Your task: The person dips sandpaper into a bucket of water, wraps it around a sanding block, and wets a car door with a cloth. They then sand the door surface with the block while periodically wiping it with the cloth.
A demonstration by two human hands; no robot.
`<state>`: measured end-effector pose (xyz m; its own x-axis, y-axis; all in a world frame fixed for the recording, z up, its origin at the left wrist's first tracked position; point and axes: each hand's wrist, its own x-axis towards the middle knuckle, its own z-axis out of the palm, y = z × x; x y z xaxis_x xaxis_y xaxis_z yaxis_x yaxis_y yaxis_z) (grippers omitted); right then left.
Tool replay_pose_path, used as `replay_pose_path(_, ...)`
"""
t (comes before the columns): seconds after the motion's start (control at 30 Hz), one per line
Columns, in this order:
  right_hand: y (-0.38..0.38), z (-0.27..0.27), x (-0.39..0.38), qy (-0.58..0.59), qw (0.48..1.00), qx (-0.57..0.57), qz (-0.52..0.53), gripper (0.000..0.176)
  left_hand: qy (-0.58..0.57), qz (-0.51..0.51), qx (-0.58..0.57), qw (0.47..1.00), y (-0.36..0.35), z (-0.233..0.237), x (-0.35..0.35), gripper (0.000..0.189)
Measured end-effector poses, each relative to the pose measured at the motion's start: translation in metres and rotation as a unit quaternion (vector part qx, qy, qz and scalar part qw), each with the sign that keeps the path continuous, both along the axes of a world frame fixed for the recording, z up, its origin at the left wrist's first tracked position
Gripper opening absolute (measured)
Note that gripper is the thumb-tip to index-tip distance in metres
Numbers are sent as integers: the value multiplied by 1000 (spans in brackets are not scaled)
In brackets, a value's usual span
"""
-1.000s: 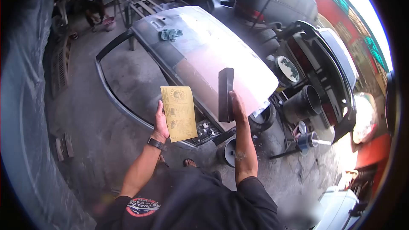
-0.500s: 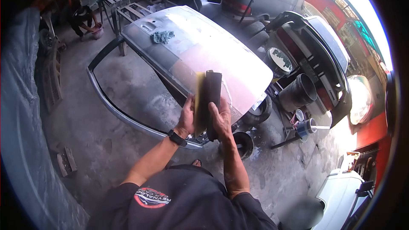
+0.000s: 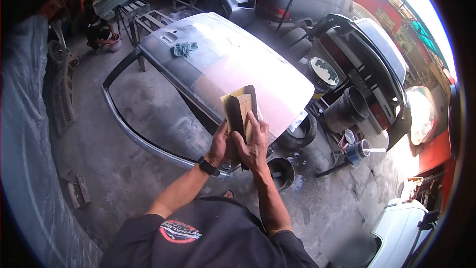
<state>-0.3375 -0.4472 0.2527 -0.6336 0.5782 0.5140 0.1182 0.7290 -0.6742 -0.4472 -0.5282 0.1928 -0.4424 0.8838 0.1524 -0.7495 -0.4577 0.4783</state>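
Both hands hold a sanding block (image 3: pixel 244 103) with light wood showing at its upper end. A folded sheet of sandpaper (image 3: pixel 233 114), dark on the grit side and yellow on the backing, wraps round it. My left hand (image 3: pixel 219 146), with a black watch at the wrist, grips the left side low down. My right hand (image 3: pixel 255 144) clasps the right side, thumb across the front. Some fingertips are hidden behind the sheet. Beyond my hands lies a car door (image 3: pixel 263 57), its panel patched grey, white and pinkish, its window frame towards the left.
A crumpled green cloth (image 3: pixel 184 48) lies on the door. To the right are a dark bucket (image 3: pixel 347 108), a tyre (image 3: pixel 303 133) and a bumper (image 3: pixel 342 52). A black basin (image 3: pixel 281 173) sits on the floor. Another person (image 3: pixel 101 33) crouches at the far left by a pail.
The block and sandpaper have turned and tilted, so the wood now shows between the sheet's folds. My right hand's fingers have shifted along the right side.
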Motion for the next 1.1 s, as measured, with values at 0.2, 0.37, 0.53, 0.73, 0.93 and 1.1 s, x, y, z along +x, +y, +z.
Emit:
replay_pose_path(0.2, -25, 13, -2, -2, 1000, -6, 2, 74, 14, -27, 1, 1000, -19, 6, -4, 64)
replay_pose_path(0.37, -35, 19, -11, 15, 1000, -12, 20, 69, 179, 14, -28, 983, -24, 4, -22, 76)
replay_pose_path(0.53, -38, 9, -20, -21, 999, -28, 37, 58, 180, 42, 12, 983, -23, 4, -39, 87)
replay_pose_path(0.73, -40, 17, -25, -83, 991, -46, 89, 63, 217, 85, -28, 972, -37, -6, -66, 107)
replay_pose_path(0.93, -46, 27, -30, -124, 989, -21, 83, 66, 363, 178, -73, 912, -49, 7, -80, 122)
replay_pose_path(1.1, -44, 20, -38, -164, 969, -85, 164, 67, 341, 184, -126, 913, -63, 2, -73, 118)
